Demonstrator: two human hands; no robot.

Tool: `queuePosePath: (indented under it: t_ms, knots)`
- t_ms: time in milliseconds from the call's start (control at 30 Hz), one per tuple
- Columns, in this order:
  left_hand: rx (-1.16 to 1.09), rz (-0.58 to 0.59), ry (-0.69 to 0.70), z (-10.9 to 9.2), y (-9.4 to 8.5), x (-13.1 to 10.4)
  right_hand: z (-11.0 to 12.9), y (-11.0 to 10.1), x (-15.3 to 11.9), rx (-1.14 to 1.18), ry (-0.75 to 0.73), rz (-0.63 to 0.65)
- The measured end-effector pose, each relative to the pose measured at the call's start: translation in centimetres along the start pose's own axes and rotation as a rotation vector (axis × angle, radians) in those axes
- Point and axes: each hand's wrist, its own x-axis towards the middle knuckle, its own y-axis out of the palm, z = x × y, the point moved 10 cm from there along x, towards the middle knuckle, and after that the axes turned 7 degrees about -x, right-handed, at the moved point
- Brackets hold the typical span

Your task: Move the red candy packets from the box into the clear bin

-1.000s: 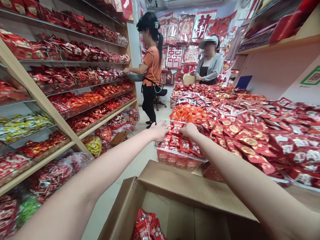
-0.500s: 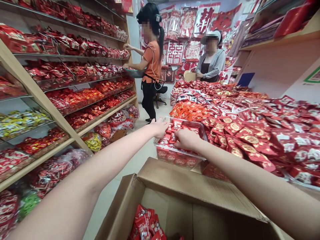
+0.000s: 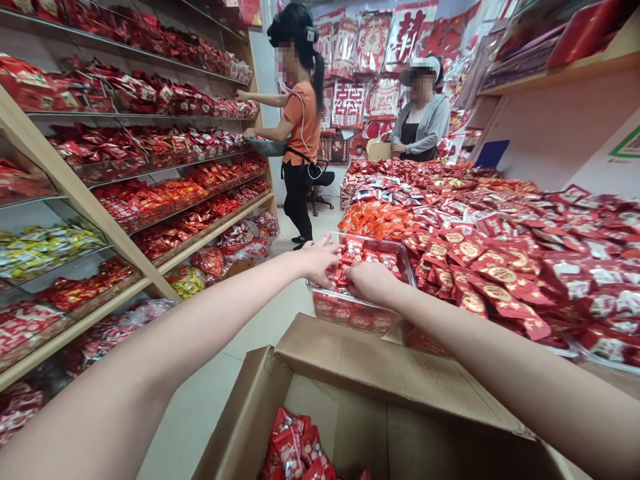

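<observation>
A clear plastic bin (image 3: 407, 260) holds small red printed packets (image 3: 354, 249) and stands just past the cardboard box. My left hand (image 3: 320, 261) is at the bin's left side, fingers stretched out over the packets near the rim, holding nothing that I can see. Inside the bin, my right hand (image 3: 373, 280) is closed, its curled fingers down among the packets. Its fingertips are partly hidden, so what they grip cannot be made out. Nearest to me, the open cardboard box (image 3: 325, 343) has more red packets (image 3: 295, 448) at its bottom left.
A heap of red packets (image 3: 480, 257) spreads over the table at right. Packed shelves (image 3: 165, 115) line the left wall. One person in an orange top (image 3: 304, 123) stands by the shelves with a bowl; another in a grey jacket (image 3: 434, 123) is behind the heap.
My right hand has shifted slightly left among the packets. My left hand stays by the bin's left side. The person in orange has reached further into the shelf.
</observation>
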Motion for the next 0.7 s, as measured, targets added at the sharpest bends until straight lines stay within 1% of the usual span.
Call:
queuePosePath:
  t_ms: [67,267,533,600,700]
  knots:
    - [0.008,0.003,-0.004,0.1,0.2,0.1,0.0,0.0,-0.1,0.010,-0.009,-0.002]
    - [-0.052,-0.014,-0.029,1.3,0.3,0.3,-0.1,-0.2,-0.3,0.068,-0.063,0.004]
    - [-0.073,-0.052,-0.039,1.6,0.2,0.1,0.9,-0.6,-0.2,0.190,-0.206,-0.101]
    - [-0.076,-0.044,-0.047,1.6,0.4,0.1,0.4,-0.7,0.1,0.211,-0.170,-0.142]
    - [-0.073,-0.012,-0.057,1.6,0.8,0.2,-2.0,-1.1,0.8,0.216,0.013,-0.244]
